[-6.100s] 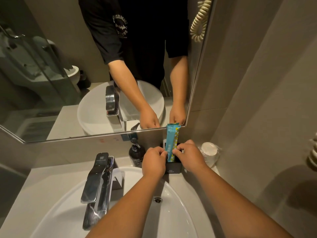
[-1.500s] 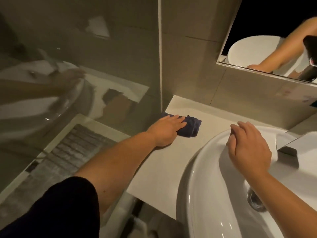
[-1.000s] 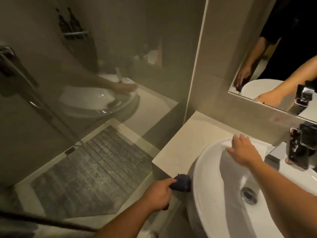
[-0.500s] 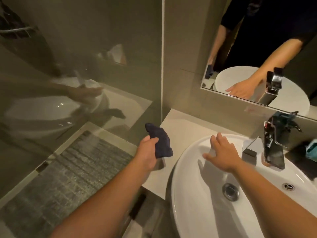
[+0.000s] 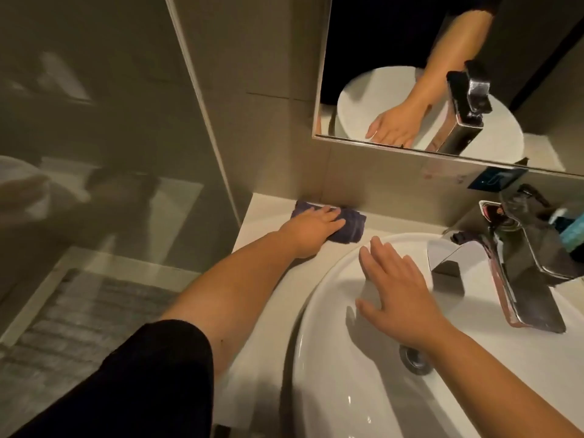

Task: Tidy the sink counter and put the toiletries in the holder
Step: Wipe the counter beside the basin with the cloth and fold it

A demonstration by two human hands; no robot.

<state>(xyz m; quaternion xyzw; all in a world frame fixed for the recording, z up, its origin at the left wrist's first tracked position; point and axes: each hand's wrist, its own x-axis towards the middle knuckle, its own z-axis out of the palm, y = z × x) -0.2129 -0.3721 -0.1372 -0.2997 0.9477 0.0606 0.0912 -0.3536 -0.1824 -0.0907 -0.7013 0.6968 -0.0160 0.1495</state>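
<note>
The left hand (image 5: 311,230) lies palm-down on a dark blue cloth (image 5: 445,227), pressing it flat against the pale worktop (image 5: 256,235) at the back edge, close to where the tiled wall meets the counter and near the worktop's left corner by the glass shower screen (image 5: 110,153). The fingers are spread over the cloth rather than curled around it, and the cloth's right end sticks out from under them. The right hand (image 5: 398,292) is released, fingers loosely splayed, resting on or just above the rear left rim of the white basin (image 5: 331,374); whether it touches the rim I cannot tell. The basin holds nothing but its metal drain (image 5: 414,358), partly hidden by the right wrist. A chrome tap (image 5: 521,263) stands at the basin's back edge. Behind the tap, at the far right edge of the worktop, a dark holder (image 5: 576,245) is partly visible with a turquoise packet (image 5: 572,230) standing in it; the rest of its contents are cut off by the frame. The mirror (image 5: 395,74) above reflects the basin, the tap and the right hand.
</note>
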